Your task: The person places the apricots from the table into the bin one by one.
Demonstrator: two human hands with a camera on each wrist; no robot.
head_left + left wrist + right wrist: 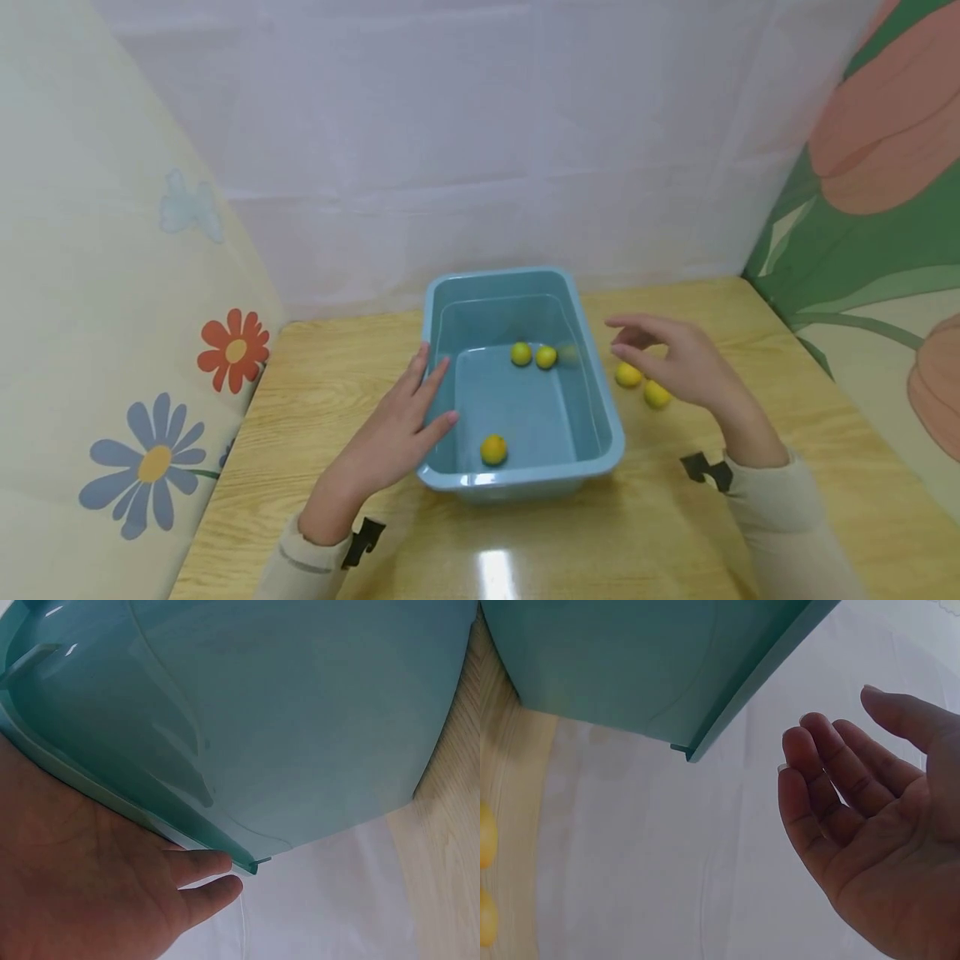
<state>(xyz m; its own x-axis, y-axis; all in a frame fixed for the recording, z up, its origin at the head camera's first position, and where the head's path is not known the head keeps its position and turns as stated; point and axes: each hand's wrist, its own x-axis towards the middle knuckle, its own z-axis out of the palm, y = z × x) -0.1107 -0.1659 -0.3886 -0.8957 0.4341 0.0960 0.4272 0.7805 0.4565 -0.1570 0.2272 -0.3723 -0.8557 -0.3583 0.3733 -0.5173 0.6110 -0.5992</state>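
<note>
A blue plastic basin [517,479] stands on the wooden table with three small round yellow fruits inside. Two of them, a greenish-yellow fruit [521,353] and its neighbour [546,357], lie close together toward the far end; an orange-yellow fruit [493,450] lies near the front wall. My left hand [392,433] rests on the basin's left rim [112,799], fingers extended. To the right of the basin, my right hand [686,358] hovers with loosely bent fingers [799,802] and an empty palm. Below it on the table are two yellow fruits, one farther [627,375], one nearer [657,395], partly covered by the hand.
The wooden table [337,367] extends on both sides of the basin. A pale cloth backdrop [390,150] hangs behind it. Flower-printed panels border the left [90,275] and right [885,250]. A dark strap end shows at each sleeve cuff.
</note>
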